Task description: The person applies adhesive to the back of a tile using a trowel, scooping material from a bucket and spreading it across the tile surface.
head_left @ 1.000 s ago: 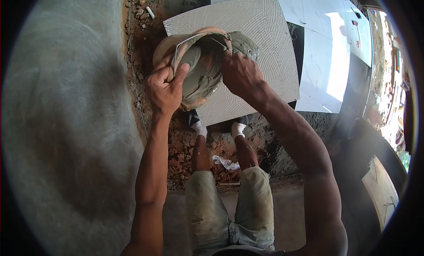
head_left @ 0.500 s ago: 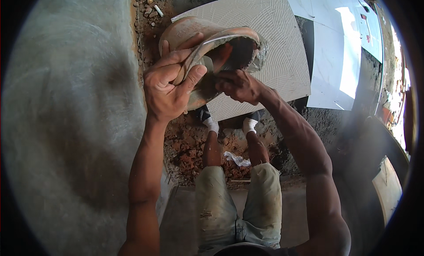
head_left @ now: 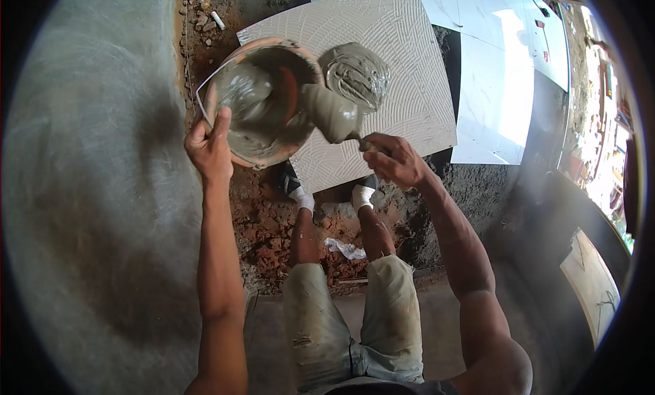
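Observation:
My left hand [head_left: 210, 149] grips the left rim of a mortar-smeared bucket [head_left: 312, 52], thumb over the edge beside its thin wire handle. The bucket is tipped so its mouth faces me. Wet grey mortar [head_left: 249, 88] coats the inside. In my right hand [head_left: 394, 162] is the handle of a trowel [head_left: 334, 115], its blade thick with mortar at the bucket's right rim. Just beyond the blade, a heap of wet mortar [head_left: 358, 71] rests on a large tile [head_left: 409, 115], whose ribbed, pale face is up.
My feet, in white socks [head_left: 364, 198], stand at the tile's near edge on rough reddish soil [head_left: 263, 224]. Glossy white tiles [head_left: 488, 95] lie at right. A smooth concrete floor [head_left: 89, 190] spreads left. A crumpled white scrap [head_left: 345, 249] lies between my legs.
The bucket has been lowered and turned mouth toward me, shifting left. My right hand has come out of it with the trowel, and a mortar heap now shows on the tile.

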